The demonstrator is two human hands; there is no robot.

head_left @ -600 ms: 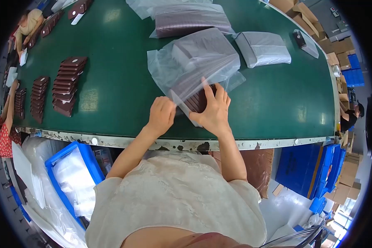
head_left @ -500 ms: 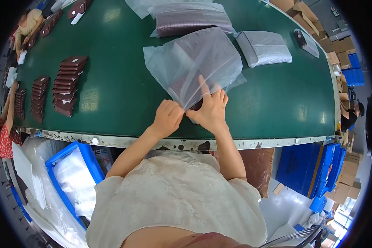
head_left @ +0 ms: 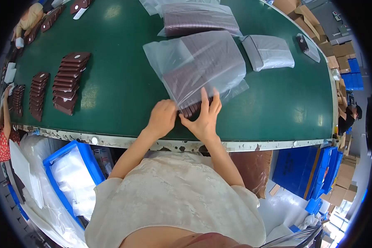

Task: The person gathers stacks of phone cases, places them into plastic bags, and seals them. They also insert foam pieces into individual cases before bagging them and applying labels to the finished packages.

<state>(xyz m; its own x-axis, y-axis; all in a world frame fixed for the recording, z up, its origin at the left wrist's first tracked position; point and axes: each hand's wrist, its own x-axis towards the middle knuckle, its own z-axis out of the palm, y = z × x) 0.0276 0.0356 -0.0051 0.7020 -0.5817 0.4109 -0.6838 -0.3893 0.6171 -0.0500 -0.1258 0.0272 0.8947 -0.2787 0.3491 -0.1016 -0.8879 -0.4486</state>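
In front of me on the green table lies a clear plastic bag [head_left: 211,58] with a row of dark brown items inside. Several brown edges [head_left: 190,110] show at its near opening. My left hand [head_left: 162,118] is closed, fingers pinching the bag's near left corner. My right hand [head_left: 204,118] has its thumb and fingers spread around the near end of the row, touching the bag and the items. Just behind is another filled bag [head_left: 198,20].
Stacks of brown items [head_left: 71,80] stand on the left of the table [head_left: 120,82]. Wrapped packages [head_left: 270,51] lie at the right. A blue-rimmed bin [head_left: 72,177] sits below the near edge. Other people are at the far left and right.
The bag has been pulled further over the brown items and lies flatter. My right hand has moved slightly left and its fingers have come down to the row's near end.
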